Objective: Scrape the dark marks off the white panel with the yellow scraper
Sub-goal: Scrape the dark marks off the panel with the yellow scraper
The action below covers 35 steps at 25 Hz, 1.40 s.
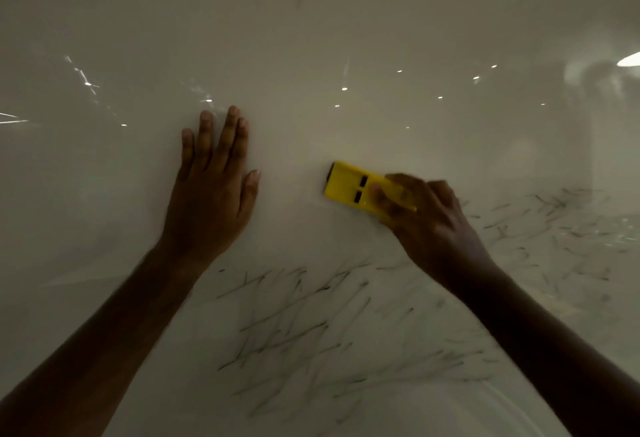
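Right hand (429,218) grips yellow scraper (360,187), its blade end pointing upper left; dark marks (294,326) lie below, left hand (211,191) pressed flat, empty, on white panel (311,38).

Rear of yellow scraper (353,185) hidden under blurred right hand (427,220); both forearms cut off below.

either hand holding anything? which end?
Right hand grips the yellow scraper by its rear end, blade end free. Left hand lies flat on the white panel, holding nothing.
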Each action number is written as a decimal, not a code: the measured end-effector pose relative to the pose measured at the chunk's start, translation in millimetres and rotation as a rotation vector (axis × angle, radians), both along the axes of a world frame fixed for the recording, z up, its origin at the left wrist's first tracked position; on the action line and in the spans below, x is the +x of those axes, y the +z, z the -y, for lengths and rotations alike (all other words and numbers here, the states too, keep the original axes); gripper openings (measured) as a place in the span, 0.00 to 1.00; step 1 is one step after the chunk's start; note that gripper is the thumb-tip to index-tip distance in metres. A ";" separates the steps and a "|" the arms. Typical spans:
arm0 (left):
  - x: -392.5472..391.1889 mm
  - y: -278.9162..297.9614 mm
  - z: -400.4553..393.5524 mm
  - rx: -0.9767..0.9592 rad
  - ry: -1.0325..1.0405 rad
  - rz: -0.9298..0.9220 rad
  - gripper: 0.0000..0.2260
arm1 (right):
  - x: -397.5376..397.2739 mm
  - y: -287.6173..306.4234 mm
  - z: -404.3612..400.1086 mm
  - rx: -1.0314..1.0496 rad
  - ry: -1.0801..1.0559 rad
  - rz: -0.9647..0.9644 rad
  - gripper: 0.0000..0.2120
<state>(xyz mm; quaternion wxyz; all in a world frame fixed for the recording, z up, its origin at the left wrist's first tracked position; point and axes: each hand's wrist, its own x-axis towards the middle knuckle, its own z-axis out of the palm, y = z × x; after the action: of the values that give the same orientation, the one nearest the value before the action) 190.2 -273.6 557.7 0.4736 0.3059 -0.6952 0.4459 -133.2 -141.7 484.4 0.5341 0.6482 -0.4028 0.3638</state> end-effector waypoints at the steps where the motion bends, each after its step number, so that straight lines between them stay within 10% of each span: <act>1: -3.7 -0.4 -0.4 -0.005 0.002 0.009 0.30 | 0.5 14.3 1.9 -0.016 0.007 0.053 0.20; 10: -26.8 -3.5 -1.0 -0.028 -0.020 0.046 0.30 | -32.1 -40.6 -8.4 0.059 -0.001 -0.189 0.25; 17: -49.0 -0.1 -1.9 -0.059 0.015 0.055 0.30 | -29.8 23.1 8.6 -0.062 0.047 0.093 0.19; 35: -86.8 5.3 -17.3 -0.040 -0.011 0.084 0.30 | -82.8 -57.5 -9.6 0.026 0.020 -0.066 0.27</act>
<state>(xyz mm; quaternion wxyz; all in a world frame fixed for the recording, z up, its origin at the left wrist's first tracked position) 103.4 -256.3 563.0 0.4524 0.2735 -0.7071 0.4697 -216.0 -132.2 426.9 0.5348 0.6709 -0.3831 0.3421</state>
